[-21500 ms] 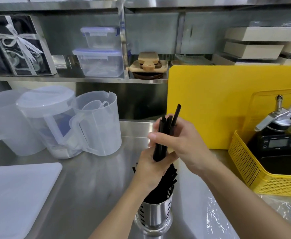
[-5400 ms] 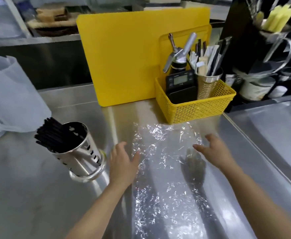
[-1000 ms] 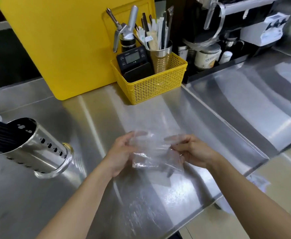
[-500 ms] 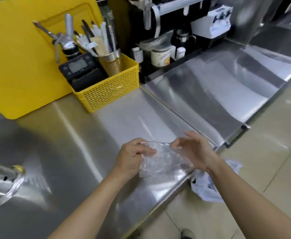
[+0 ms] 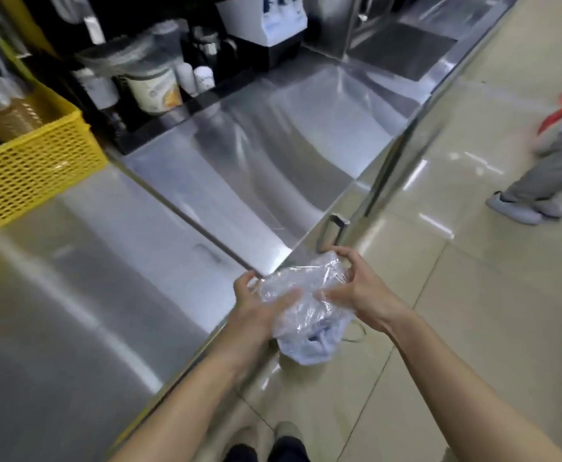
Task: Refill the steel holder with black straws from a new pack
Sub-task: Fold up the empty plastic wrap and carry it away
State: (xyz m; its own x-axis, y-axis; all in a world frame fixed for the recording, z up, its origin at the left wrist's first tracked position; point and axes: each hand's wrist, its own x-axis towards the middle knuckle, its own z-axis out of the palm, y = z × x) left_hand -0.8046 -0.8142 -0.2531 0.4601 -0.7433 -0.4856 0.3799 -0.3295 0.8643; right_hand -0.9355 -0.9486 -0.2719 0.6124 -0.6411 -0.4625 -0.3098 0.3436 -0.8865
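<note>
A crumpled clear plastic wrapper (image 5: 301, 281) is bunched between both my hands, just past the front edge of the steel counter (image 5: 73, 295). My left hand (image 5: 259, 301) grips its left side with thumb and curled fingers. My right hand (image 5: 356, 288) curls round its right side and top. Below the wrapper hangs a pale blue plastic bag (image 5: 309, 345) near the floor. The steel holder and the black straws are out of view.
A yellow mesh basket (image 5: 29, 165) stands at the left on the counter. Jars and bottles (image 5: 154, 86) and a white machine (image 5: 269, 18) line the back. Another person's legs and shoes (image 5: 532, 195) are on the tiled floor at the right.
The view has swung right and the steel holder has left the frame. Both hands have carried the wrapper past the counter edge and squeezed it into a tighter ball above the blue bag.
</note>
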